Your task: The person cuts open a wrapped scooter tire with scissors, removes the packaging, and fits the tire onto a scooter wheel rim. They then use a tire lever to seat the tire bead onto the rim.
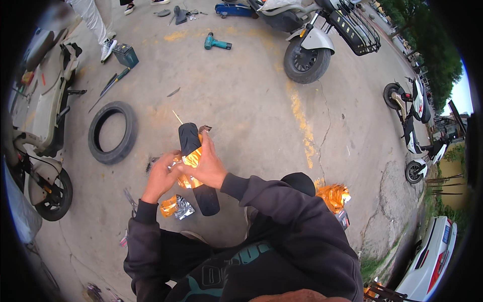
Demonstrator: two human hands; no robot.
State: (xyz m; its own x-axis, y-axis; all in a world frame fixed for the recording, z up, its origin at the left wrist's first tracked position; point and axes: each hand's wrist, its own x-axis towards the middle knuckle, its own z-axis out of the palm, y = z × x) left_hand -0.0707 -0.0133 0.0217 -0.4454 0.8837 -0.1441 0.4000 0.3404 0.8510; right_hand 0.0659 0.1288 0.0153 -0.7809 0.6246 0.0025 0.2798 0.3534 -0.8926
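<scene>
I hold a black rubber tyre (190, 137) upright in front of me, partly wrapped in shiny orange foil (191, 162). My left hand (160, 176) grips the foil on the tyre's left side. My right hand (207, 163) lies over the tyre's right side, fingers pressing on the wrapping. The tyre's lower end (207, 199) shows black below my hands. A torn piece of orange and silver foil (176, 206) lies on the ground under my left wrist.
A loose black tyre (112, 132) lies on the concrete at left beside a parked scooter (43, 126). A teal drill (216, 43), a small box (126, 54) and hand tools lie farther off. Another scooter's wheel (307, 61) stands ahead. Crumpled orange foil (333, 196) sits at right. A person's legs (95, 25) are top left.
</scene>
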